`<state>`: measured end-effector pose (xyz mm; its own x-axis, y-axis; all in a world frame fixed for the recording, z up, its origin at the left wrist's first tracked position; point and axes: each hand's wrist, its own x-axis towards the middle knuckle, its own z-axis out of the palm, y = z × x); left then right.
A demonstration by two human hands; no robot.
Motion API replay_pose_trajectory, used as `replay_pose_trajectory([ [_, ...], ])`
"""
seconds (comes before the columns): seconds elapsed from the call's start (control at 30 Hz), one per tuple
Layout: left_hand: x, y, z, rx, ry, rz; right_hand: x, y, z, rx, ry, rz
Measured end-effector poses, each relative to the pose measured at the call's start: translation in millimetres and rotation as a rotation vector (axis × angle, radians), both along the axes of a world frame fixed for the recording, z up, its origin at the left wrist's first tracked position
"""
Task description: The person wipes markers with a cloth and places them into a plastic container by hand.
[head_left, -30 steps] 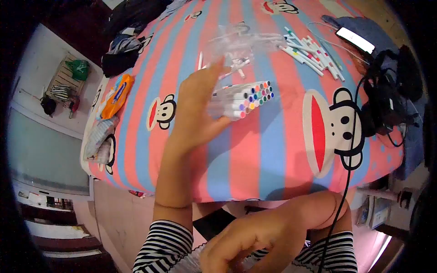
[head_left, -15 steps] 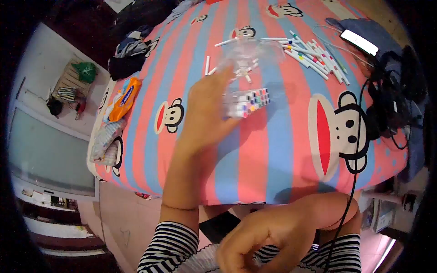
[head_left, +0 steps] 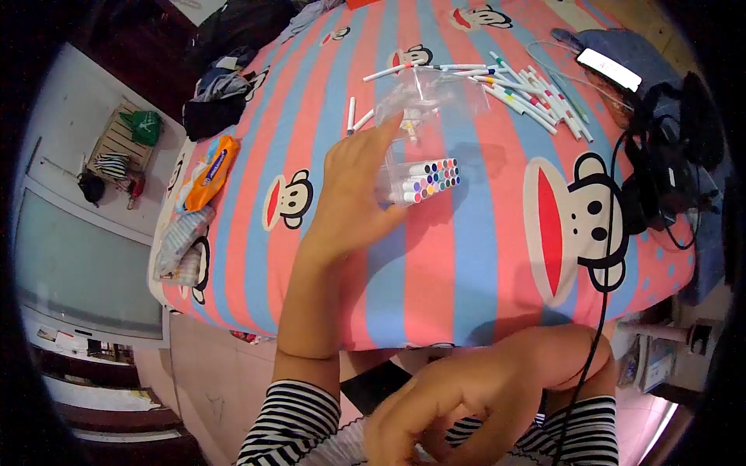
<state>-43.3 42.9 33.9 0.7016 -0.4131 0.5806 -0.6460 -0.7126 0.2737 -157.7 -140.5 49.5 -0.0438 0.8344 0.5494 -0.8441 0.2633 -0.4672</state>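
My left hand (head_left: 353, 190) is closed round a clear plastic pouch (head_left: 458, 97) with a stack of markers (head_left: 432, 180) in it, their coloured ends facing right. The pouch's open flap stands up beyond my fingers. Close to the camera, at the bottom, is my right hand (head_left: 458, 392), its fingers curled toward the thumb; whether anything is between them is hidden. Past the pouch, loose white markers (head_left: 540, 101) lie in a pile on the striped bedspread (head_left: 474, 256), and a few more lie behind my left hand.
An orange packet (head_left: 212, 175) lies at the left edge, dark clothes (head_left: 217, 101) beyond it. At the right are a lit phone (head_left: 610, 70), black cables and a bag (head_left: 664, 179). A black cable (head_left: 594, 342) hangs down past my right forearm.
The view has shifted slightly. The stack of markers sits lower and nearer my left palm, and the pouch's flap has changed shape. My right hand stays curled near the camera.
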Motion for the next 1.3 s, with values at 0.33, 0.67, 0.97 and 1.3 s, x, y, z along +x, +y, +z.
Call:
replay_pose_trajectory([
  [0.33,4,-1,-6,0.045,0.029,0.039,-30,38,0,0.073,0.044,0.163],
  [0.67,9,3,-3,-0.001,0.041,-0.009,-14,56,18,0.442,-0.481,-0.167],
  [0.97,7,4,-7,-0.056,-0.027,0.028,73,-69,36,0.293,-0.876,-0.098],
  [1.3,11,-5,-13,-0.04,-0.098,0.087,217,-95,-66,-1.513,-1.526,-2.269],
])
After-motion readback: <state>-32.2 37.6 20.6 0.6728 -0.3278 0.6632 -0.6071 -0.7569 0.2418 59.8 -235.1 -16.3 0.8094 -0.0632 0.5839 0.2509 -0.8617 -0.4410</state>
